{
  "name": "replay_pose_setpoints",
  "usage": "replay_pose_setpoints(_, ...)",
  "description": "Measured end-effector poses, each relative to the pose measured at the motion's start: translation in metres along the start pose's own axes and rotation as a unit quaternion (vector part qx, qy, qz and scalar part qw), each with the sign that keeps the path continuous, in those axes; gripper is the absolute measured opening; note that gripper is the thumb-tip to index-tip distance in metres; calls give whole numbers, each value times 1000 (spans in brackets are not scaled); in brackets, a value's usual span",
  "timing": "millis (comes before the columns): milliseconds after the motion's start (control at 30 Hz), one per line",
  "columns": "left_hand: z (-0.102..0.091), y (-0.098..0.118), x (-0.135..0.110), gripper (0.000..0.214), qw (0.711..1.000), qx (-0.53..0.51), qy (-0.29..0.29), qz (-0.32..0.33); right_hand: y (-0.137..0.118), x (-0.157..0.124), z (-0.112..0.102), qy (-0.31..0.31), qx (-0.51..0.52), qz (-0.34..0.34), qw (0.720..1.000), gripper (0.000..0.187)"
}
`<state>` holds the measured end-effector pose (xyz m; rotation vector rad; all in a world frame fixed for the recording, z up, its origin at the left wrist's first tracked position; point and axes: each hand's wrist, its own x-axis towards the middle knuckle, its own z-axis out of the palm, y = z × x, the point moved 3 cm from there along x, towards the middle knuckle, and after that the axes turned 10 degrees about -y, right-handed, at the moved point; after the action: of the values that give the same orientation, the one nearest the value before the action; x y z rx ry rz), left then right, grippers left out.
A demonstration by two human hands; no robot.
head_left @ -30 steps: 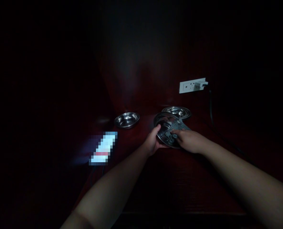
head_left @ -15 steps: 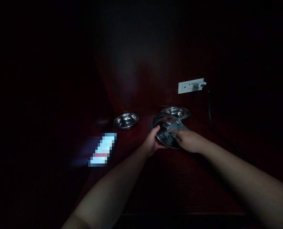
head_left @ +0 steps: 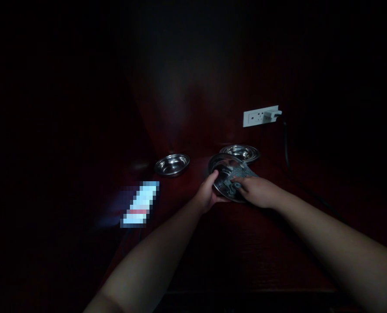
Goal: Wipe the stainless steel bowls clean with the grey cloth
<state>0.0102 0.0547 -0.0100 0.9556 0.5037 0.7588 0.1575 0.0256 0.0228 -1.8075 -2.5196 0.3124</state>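
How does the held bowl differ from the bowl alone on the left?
The held bowl is tilted in the left hand; the lone bowl sits upright on the table. The right hand holds a cloth against the held bowl; no hand touches the lone bowl. Both look metallic and shiny.

No text or numbers can be read.
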Motion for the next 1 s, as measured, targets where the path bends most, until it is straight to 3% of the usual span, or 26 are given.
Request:
replay_pose_setpoints(333, -1, 0, 1, 55, 1000, 6, 2, 1, 0, 0, 0, 3, 2, -3, 1000, 40)
replay_pose_setpoints(1000, 0, 0, 1, 52, 1000, 7, 2, -1, -4, -3, -3, 9, -1, 6, 1000, 50)
